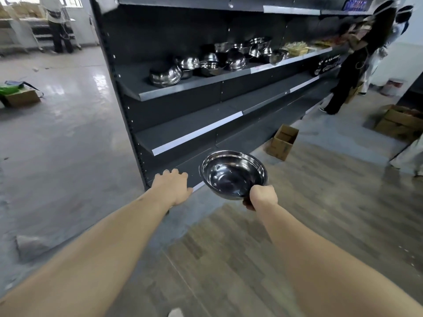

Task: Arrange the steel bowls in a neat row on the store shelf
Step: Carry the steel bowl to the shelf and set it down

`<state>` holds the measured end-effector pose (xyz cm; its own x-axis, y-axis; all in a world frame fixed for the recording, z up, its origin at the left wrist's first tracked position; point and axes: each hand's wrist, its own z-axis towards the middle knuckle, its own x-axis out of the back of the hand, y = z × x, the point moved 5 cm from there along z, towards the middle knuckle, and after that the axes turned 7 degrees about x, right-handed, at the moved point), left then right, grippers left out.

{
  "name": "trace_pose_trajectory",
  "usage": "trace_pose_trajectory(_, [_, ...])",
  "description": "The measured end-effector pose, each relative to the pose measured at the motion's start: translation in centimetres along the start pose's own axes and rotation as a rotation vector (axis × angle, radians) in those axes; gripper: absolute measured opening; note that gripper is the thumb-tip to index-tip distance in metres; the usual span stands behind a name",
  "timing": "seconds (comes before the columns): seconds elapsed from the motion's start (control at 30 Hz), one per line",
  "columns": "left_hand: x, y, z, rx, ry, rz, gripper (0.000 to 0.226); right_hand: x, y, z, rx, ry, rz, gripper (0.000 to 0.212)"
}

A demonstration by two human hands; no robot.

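My right hand (261, 196) grips the near rim of a shiny steel bowl (231, 172), held upright in front of the lowest shelf. My left hand (175, 186) rests palm down on the front edge of that bottom shelf (183, 165), fingers spread, holding nothing. Higher up, a dark shelf (183, 88) carries several steel bowls in a loose jumble; the nearest one (164, 75) lies tilted at the left end, others (235, 59) are piled further right.
The middle shelf (194, 131) is bare. An open cardboard box (282, 143) stands on the floor by the shelf base. One person (352, 65) stands at the far right end of the shelving, another (59, 26) at the far left. More boxes (402, 123) lie right.
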<state>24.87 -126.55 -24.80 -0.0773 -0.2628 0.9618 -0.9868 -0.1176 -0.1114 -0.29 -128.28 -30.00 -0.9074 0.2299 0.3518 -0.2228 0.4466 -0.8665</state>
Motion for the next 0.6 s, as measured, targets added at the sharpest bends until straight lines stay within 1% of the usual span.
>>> trace_pose_trajectory(0.2, [1.5,1.7,12.2,0.002,-0.003,-0.025,0.056,-3.2,-4.4,10.4,-0.016,0.001,-0.017,0.056])
trace_pose_trajectory(0.3, [2.9,2.3,19.4,-0.001,0.014,-0.047,0.057,-4.8,-7.8,16.0,-0.011,0.013,0.01,0.056])
trace_pose_trajectory(0.4, [5.1,2.4,26.1,0.015,-0.01,-0.072,0.055,-5.9,-11.8,21.2,0.001,0.044,0.014,0.056])
trace_pose_trajectory(0.6, [10.9,2.0,36.8,0.03,0.047,-0.107,0.053,-8.2,-19.7,29.7,0.042,0.066,0.093,0.043])
